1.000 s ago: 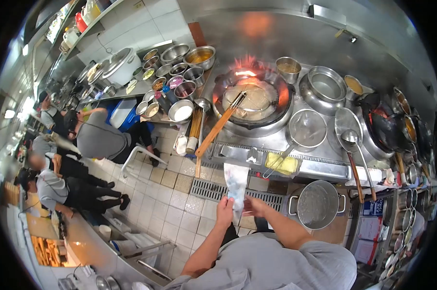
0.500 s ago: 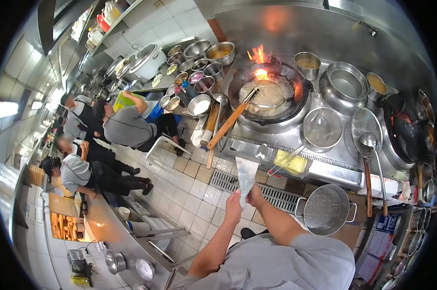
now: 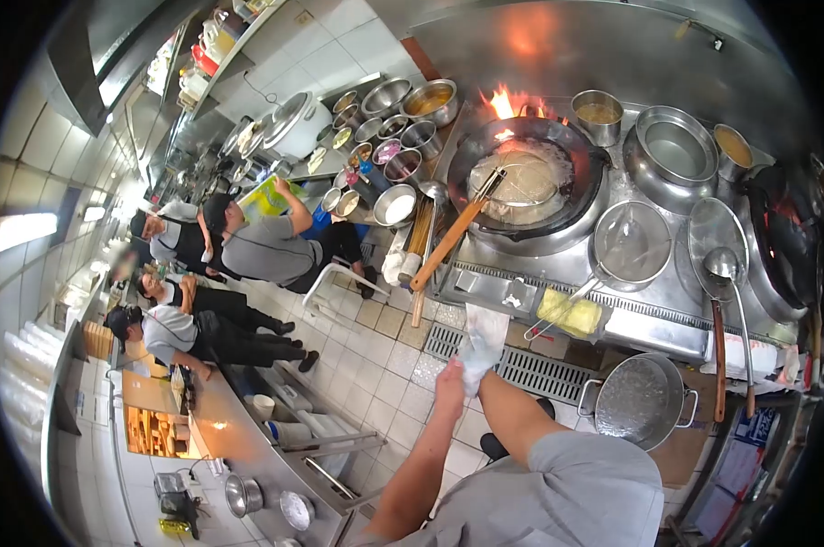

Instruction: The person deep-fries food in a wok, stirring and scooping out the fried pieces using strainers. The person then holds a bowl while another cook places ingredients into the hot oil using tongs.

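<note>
My left hand [image 3: 449, 387] is closed at the lower left edge of a pale, stained cloth [image 3: 485, 337], held in front of my body. My right wrist [image 3: 491, 387] meets the same cloth from the right, and the cloth hides the fingers of that hand. Beyond the stove's front edge, a wok [image 3: 530, 178] with bubbling pale liquid sits over a burner, flames rising behind it. A wooden-handled utensil [image 3: 457, 232] rests over its near left rim. At its right lies a round strainer [image 3: 632, 242].
A two-handled pot of liquid [image 3: 638, 401] stands low at the right. Metal bowls [image 3: 386, 97] crowd the counter at the back left. A ladle [image 3: 722, 266] lies on a mesh strainer. Several people in grey shirts [image 3: 270, 251] are at the left, near a white stool [image 3: 316, 290].
The view has swung left, so the stove appears farther right. The cloth was hanging lengthwise between both hands; now it is bunched and covers my right hand.
</note>
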Demonstrator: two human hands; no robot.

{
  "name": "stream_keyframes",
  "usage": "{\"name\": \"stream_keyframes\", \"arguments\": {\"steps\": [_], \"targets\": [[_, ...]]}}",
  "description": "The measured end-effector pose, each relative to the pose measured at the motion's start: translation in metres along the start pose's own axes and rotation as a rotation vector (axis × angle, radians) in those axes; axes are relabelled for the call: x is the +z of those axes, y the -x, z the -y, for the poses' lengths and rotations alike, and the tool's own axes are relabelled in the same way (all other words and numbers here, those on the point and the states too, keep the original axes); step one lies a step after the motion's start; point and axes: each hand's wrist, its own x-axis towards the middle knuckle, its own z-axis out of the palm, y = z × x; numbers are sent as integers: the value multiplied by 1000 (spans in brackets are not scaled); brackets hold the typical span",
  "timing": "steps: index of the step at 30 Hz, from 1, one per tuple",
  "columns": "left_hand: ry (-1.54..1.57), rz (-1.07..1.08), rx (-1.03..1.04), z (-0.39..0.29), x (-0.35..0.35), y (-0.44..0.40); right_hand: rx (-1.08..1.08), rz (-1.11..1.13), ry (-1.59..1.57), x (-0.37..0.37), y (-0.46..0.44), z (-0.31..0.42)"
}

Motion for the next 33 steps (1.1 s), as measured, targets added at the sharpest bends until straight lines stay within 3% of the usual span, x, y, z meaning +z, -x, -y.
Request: {"name": "stream_keyframes", "arguments": {"steps": [3,5,7,9,11,12,14,16,18,19,22,24,27,28,30,31,33], "targets": [[100,-121,-73,6,-18,-6,78,137,-256,2,28,-13],[-143,-112,-47,40,-47,-22,94,124,-262,-2,64,-10],[-360,-127,-100,60,-58,-21,123,-34,-137,25,129,16],[-550,-168,-226,64,-56,-12,-19,-12,159,-1,121,-2],[-704,-188,-135,116,-72,-23,-139,-41,362,-16,108,-8],[-780,-201,-87,138,-75,-26,-255,-176,640,-20,102,-6],[-873,-193,12,114,-39,2,-486,-442,1189,-33,80,-5],[-862,-187,10,101,-28,6,-743,-364,1783,-101,2,-38],[-733,-187,-96,111,-37,-6,-644,-353,1970,-64,28,-10],[-632,-167,-138,102,-32,-1,-528,-329,1867,-46,46,3],[-366,-89,-209,74,-25,23,-206,-534,1305,-53,37,2],[-237,-12,-188,93,-41,32,-151,-357,1727,-72,58,9],[-504,24,-189,126,-87,62,-137,-193,2146,-96,128,22],[-876,202,-53,167,-130,59,-42,-108,2171,-109,139,21],[-1230,293,-70,206,-181,85,98,58,2240,-165,145,2],[-1207,207,-236,212,-193,110,147,141,2286,-200,135,-13],[-1120,36,-353,280,-254,141,226,203,2308,-215,171,-13]]}}
